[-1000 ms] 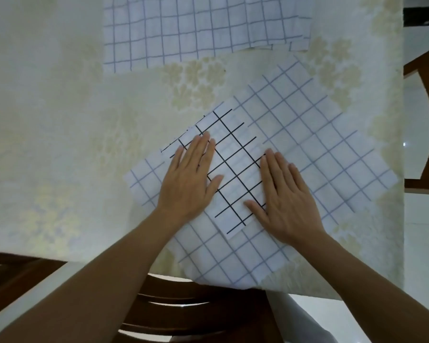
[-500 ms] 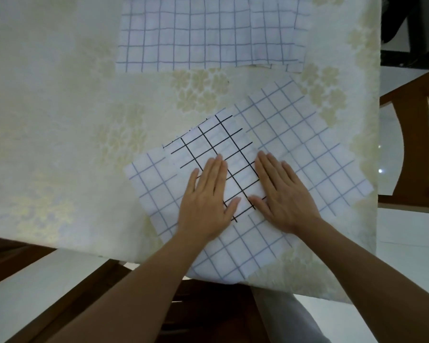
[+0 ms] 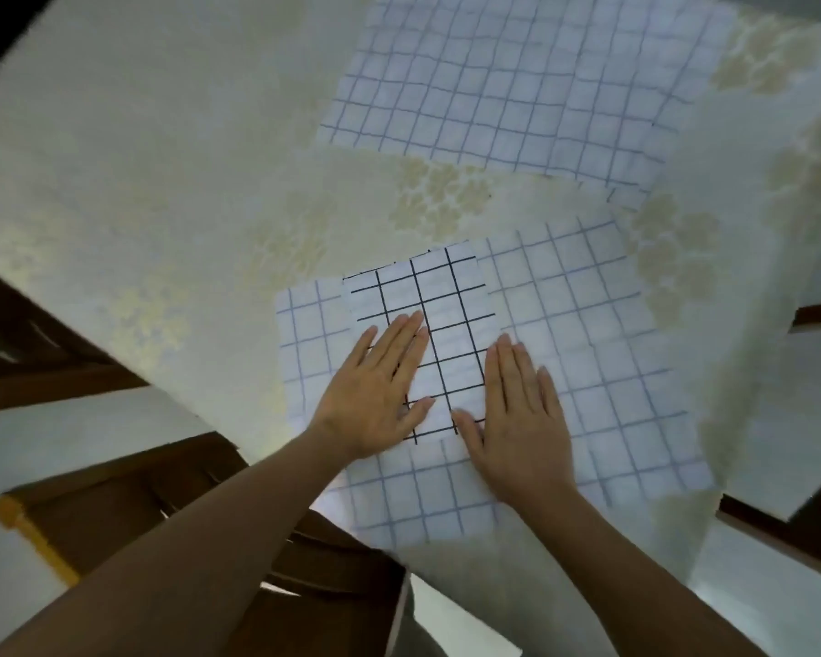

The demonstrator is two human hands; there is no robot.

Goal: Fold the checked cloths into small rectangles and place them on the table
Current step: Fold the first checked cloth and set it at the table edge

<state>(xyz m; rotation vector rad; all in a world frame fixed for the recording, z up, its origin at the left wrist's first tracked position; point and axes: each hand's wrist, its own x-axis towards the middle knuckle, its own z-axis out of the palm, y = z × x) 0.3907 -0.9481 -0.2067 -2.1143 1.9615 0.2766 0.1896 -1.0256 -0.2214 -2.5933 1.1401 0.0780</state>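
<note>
Black-checked cloth (image 3: 423,343) lay folded small atop blue-checked cloth (image 3: 584,372), near table (image 3: 162,182) edge. Pressed flat under left hand (image 3: 375,395) and right hand (image 3: 517,419), palms down, fingers spread, gripping nothing (likely to set the creases). Counted: three cloths, with another blue one (image 3: 508,83) farther back; two hands.

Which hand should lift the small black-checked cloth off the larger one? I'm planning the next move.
Probably the right hand: its thumb lies at the small black-checked cloth's near edge. The left hand lies flat on top.
</note>
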